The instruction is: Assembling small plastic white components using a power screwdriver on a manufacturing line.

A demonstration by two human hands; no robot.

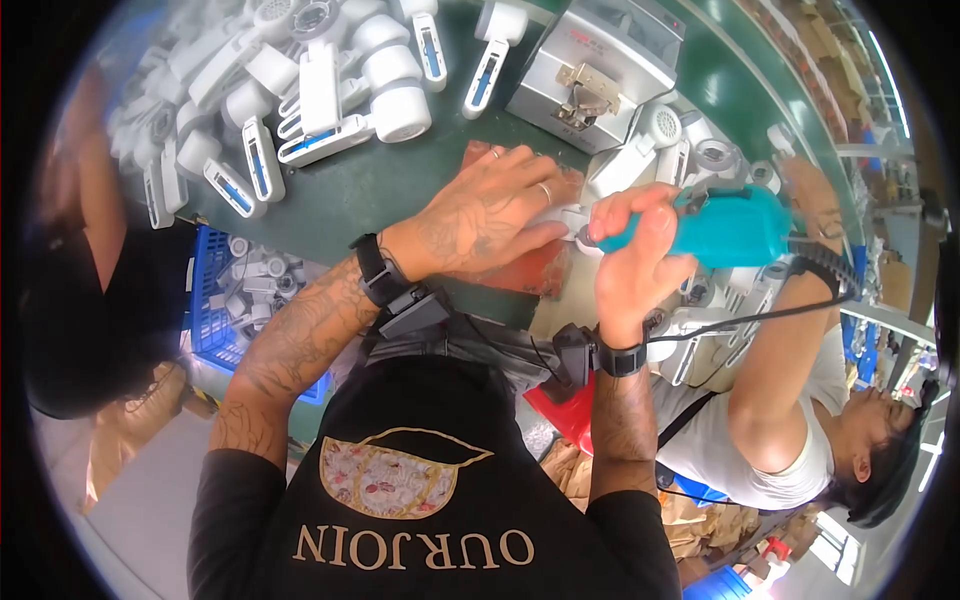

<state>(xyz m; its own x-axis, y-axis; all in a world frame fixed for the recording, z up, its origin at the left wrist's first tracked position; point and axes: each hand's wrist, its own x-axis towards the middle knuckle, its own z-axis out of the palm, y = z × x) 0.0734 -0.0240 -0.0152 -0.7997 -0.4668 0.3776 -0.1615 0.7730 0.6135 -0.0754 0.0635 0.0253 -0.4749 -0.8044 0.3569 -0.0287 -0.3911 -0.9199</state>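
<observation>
White part (569, 216) on the red mat (520, 276), teal screwdriver (738, 226) at it
Right hand (640, 245) wraps the screwdriver, left hand (495, 205) bends over the part, grip hidden; this piece seems mid-work, finished ones indistinguishable; white fans (402, 110) crowd beyond, bare green table (345, 205) opens leftward

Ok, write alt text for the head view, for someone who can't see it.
A person's right hand holds a teal electric screwdriver, its tip close to a white part beside the left hand, over a reddish mat. White plastic housings lie on the green table either side of a silver screw feeder.
</observation>
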